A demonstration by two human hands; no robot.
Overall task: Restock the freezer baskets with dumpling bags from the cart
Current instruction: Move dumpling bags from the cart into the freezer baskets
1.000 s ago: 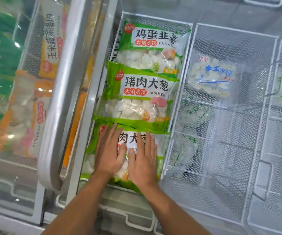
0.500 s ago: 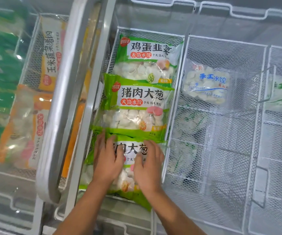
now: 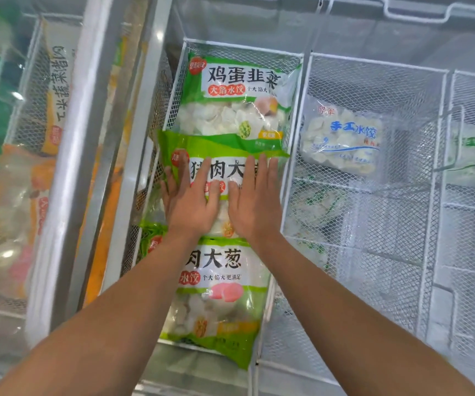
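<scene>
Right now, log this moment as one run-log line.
left hand: flat on middle green bag | right hand: flat on same bag | basket: three green bags in row

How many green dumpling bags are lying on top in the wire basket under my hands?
3. The far green bag lies at the back, the middle green bag under both flat hands, the near green bag closest. More may be hidden beneath them.
</scene>
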